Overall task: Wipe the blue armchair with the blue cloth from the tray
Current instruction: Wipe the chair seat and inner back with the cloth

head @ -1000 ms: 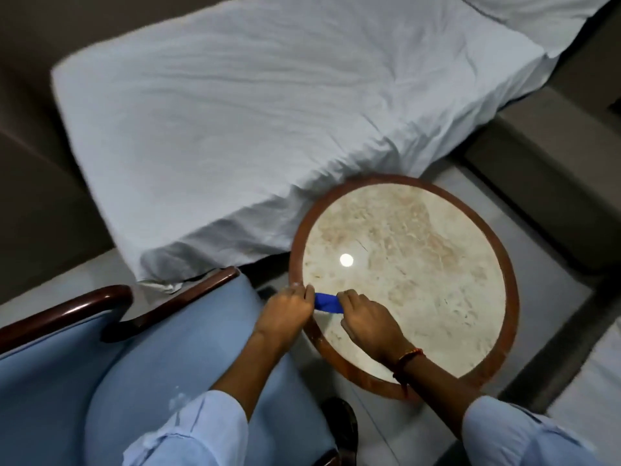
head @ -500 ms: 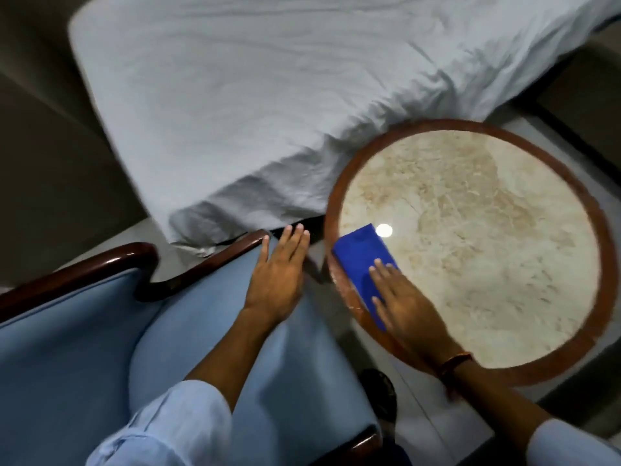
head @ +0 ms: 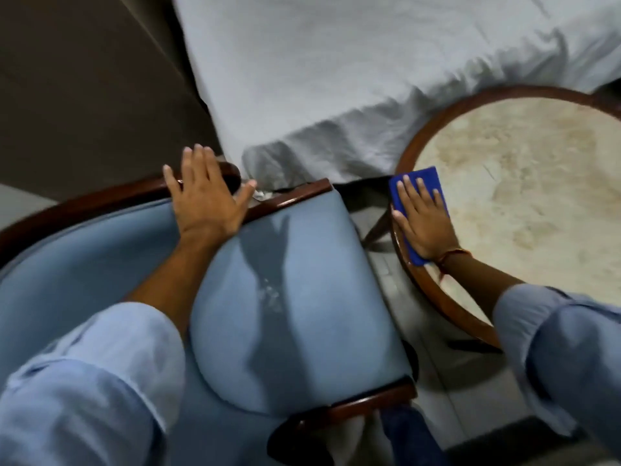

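The blue armchair (head: 289,311) fills the lower left, with a light blue seat cushion and dark wooden arms. My left hand (head: 205,196) lies flat with its fingers spread on the chair's far wooden arm. The folded blue cloth (head: 430,178) rests on the left edge of the round marble-topped tray table (head: 524,183). My right hand (head: 423,220) presses flat on top of the cloth, covering most of it. A small whitish mark (head: 272,295) shows on the seat cushion.
A bed with a rumpled white sheet (head: 353,68) stands behind the chair and table. A dark wall panel (head: 84,89) is at the upper left. Pale floor (head: 433,371) runs between chair and table. My leg and a dark shoe (head: 302,442) are at the bottom.
The cloth went from being held between both hands to lying flat under my right hand. My left hand moved left from the seat up onto the chair's wooden arm. The view swung left.
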